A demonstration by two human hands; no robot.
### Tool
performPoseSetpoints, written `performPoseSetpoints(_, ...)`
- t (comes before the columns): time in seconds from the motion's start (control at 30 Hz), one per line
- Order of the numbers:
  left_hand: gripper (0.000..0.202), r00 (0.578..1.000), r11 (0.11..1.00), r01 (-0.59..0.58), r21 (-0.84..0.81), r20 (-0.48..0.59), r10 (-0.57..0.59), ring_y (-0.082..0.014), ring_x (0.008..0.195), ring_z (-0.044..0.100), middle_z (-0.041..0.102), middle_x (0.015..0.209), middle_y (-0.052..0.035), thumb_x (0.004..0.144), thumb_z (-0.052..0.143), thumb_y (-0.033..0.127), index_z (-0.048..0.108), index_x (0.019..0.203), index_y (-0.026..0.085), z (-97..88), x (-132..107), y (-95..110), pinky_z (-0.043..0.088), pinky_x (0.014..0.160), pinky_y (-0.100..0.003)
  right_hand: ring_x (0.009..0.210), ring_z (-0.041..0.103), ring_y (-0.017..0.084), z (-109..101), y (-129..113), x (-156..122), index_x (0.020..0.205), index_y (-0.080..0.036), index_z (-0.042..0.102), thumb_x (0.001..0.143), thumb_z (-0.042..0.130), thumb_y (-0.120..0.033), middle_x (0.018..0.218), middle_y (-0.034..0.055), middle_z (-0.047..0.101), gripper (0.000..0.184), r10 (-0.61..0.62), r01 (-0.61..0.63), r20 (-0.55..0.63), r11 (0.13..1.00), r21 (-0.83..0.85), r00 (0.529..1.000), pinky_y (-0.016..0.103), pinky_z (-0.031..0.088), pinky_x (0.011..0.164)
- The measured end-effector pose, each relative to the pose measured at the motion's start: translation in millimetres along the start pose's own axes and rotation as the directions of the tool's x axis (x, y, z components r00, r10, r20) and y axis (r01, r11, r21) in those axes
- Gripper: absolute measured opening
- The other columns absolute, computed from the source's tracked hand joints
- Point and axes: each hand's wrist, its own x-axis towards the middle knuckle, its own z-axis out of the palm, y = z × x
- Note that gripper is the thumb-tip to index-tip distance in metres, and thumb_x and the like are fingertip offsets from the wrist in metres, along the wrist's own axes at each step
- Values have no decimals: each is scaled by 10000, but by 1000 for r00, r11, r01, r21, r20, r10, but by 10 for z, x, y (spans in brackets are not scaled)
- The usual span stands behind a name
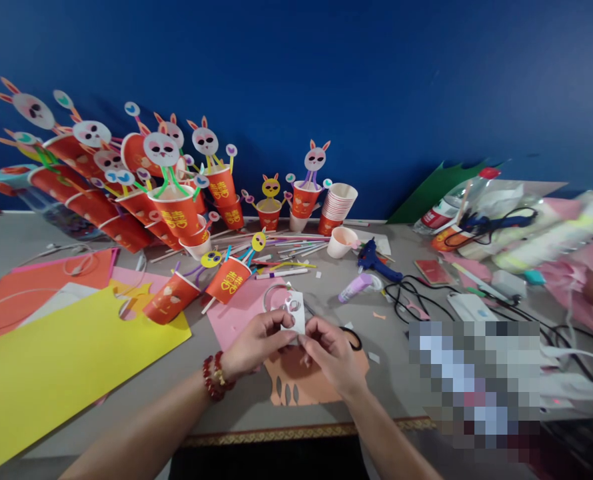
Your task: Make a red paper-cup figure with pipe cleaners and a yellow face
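Note:
My left hand (pixel 264 341), with red bead bracelets on the wrist, pinches a small white piece of paper (pixel 298 308) by its left side. Round shapes or holes show near the top of this paper, too small to make out fully. My right hand (pixel 330 352) pinches the same paper at its lower right corner. Beneath both hands lies an orange sheet of paper (pixel 306 383) with leaf-shaped cutouts. A black scissors handle (pixel 352 338) shows just beyond my right hand. Pink paper (pixel 241 310) lies to the left behind my left hand.
Red paper cups (pixel 174 210) with rabbit-face figures stand stacked at the back left. Two decorated cups, one of them a red cup (pixel 171 298), lie tilted nearer. Yellow paper (pixel 76 363) covers the left. A blue glue gun (pixel 376 261), cables (pixel 406 297) and a bottle (pixel 456 200) are right.

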Motion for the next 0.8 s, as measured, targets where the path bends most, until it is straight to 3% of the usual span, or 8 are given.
performPoseSetpoints(0.3,291,999,997,44,61,-6,-43,-85,533,463,505,618,49,789,731,403,534,767,189,4,-2,38,343,498,-192,470,503,116,-19,6,-6,698,-213,522,880,630,-400,540,-47,512,283,-77,77,4,995,-64,997,223,409,472)
performPoseSetpoints(0.4,298,999,1000,13,19,-34,-13,-88,552,503,525,616,49,781,747,391,532,763,185,13,-8,35,375,535,-197,540,560,143,-121,-53,-53,802,-214,580,923,597,-406,640,-12,585,227,-152,137,-39,956,-259,988,240,431,507)
performPoseSetpoints(0.47,304,998,999,-1,-40,-64,-2,-96,582,540,580,647,31,774,760,394,544,779,180,15,-11,18,401,573,-206,622,608,174,-239,-86,-112,885,-220,605,928,596,-380,744,22,646,166,-237,166,-78,845,-508,968,265,460,566)
performPoseSetpoints(0.57,315,994,993,-16,-117,-105,3,-105,604,570,625,676,12,767,776,407,564,811,178,11,-12,-15,417,599,-215,830,655,253,-436,-73,-215,975,-226,614,913,590,-309,936,74,692,106,-322,159,-30,546,-823,946,337,498,723)
performPoseSetpoints(0.67,324,991,988,-51,-145,-129,33,-104,620,577,613,670,20,753,796,408,577,797,173,8,-11,-33,432,631,-224,940,648,291,-566,-2,-297,1043,-224,603,906,570,-255,1048,97,684,144,-301,148,44,331,-932,953,376,504,782)
performPoseSetpoints(0.8,346,989,984,-61,-170,-140,37,-110,636,593,619,694,19,729,818,413,580,800,173,24,-14,-1,456,649,-237,914,659,288,-610,61,-333,1040,-214,579,914,565,-242,1031,96,680,130,-282,112,53,201,-973,958,364,505,739)
